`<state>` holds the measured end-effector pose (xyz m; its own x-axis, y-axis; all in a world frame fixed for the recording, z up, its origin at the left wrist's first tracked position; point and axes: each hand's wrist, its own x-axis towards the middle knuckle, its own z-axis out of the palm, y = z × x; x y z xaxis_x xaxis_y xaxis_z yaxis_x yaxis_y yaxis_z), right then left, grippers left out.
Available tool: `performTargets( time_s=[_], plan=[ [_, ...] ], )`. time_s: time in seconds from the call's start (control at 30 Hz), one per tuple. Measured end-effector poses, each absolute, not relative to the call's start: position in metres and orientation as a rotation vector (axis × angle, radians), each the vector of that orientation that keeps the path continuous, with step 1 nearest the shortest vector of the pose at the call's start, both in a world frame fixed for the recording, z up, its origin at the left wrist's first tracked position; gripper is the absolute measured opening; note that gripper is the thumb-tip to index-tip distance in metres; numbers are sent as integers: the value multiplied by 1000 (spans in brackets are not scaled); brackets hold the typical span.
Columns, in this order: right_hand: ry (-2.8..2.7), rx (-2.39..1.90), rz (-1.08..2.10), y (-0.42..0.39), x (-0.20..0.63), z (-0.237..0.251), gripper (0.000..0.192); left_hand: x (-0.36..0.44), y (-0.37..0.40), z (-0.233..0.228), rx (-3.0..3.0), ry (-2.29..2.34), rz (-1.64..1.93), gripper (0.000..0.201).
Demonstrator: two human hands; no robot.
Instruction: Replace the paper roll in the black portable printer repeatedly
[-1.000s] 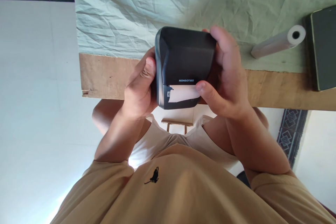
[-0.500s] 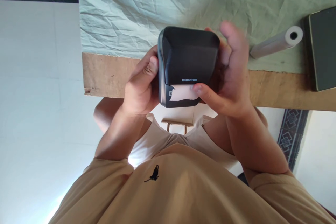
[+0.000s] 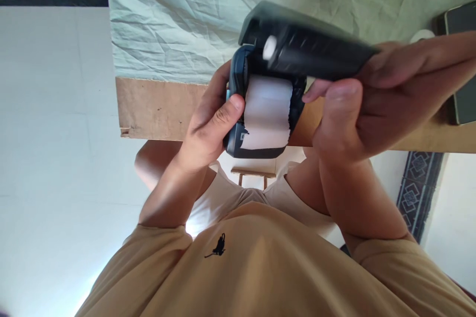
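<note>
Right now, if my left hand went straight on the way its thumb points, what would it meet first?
Probably the white paper in the open printer your left hand holds, though depth is unclear.

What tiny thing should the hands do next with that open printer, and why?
Maybe ease the lid a little farther back: it tilts over the back of the printer, so that might uncover more of the white paper. The left hand holds the printer's side.
</note>
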<state>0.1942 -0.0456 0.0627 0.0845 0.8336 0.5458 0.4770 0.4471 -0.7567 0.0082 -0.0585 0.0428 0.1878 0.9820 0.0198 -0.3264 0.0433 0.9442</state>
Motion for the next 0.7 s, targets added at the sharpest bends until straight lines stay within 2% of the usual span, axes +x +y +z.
performTargets(
  time_s=[0.07, 0.17, 0.27, 0.37, 0.5, 0.6, 0.7],
  plan=[
    [-1469, -1103, 229, -45, 192, 63, 38, 7, -58, 45, 1091, 837, 1188, 51],
    [-1667, -1109, 213, -46, 191, 66, 32, 6, -60, 52, 1154, 836, 1144, 51],
    [-1869, -1168, 164, -51, 194, 72, 16, 9, -63, 57, 1123, 877, 1082, 49],
    [-2056, -1243, 126, -55, 199, 79, 7, 14, -65, 59, 1077, 889, 1164, 50],
    [-2290, -1345, 202, -59, 207, 88, 25, 12, -65, 58, 1133, 899, 1144, 54],
    [-2209, -1297, 355, -64, 210, 98, 23, 5, -64, 57, 1249, 862, 1051, 59],
    [-2055, -1150, 636, -68, 214, 110, 17, 2, -63, 56, 1254, 827, 1053, 55]
  ],
)
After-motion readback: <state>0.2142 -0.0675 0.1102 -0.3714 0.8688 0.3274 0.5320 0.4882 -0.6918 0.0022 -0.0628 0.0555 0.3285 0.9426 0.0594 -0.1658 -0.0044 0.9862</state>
